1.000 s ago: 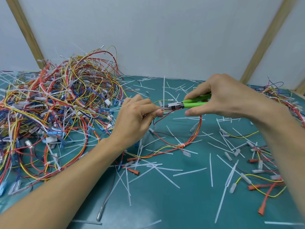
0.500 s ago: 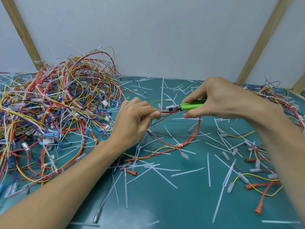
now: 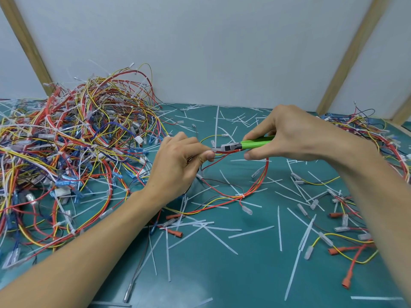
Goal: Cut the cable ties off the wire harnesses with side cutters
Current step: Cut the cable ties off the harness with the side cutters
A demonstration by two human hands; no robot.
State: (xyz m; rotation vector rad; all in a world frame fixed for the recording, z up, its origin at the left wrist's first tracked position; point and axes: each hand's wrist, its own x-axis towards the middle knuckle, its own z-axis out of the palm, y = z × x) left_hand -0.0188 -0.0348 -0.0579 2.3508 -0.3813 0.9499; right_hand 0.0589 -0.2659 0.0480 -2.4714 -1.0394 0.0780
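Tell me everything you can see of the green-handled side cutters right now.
The green-handled side cutters lie roughly level above the teal mat, tips pointing toward the left hand. The bright green, glossy handles look like plastic; a dark block sits at the pivot, with a pale metal nose beyond it. The right hand grips the handles, hiding their rear ends. The nose meets the red and yellow wire bundle pinched by the left hand's fingertips. Whether the jaws are closed cannot be made out.

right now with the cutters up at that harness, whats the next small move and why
Probably squeeze the handles to snip. The right hand grips the green side cutters, whose tip sits against the wire harness right where the left hand pinches it taut. Whether a tie sits between the blades is too small to tell, so check before cutting.
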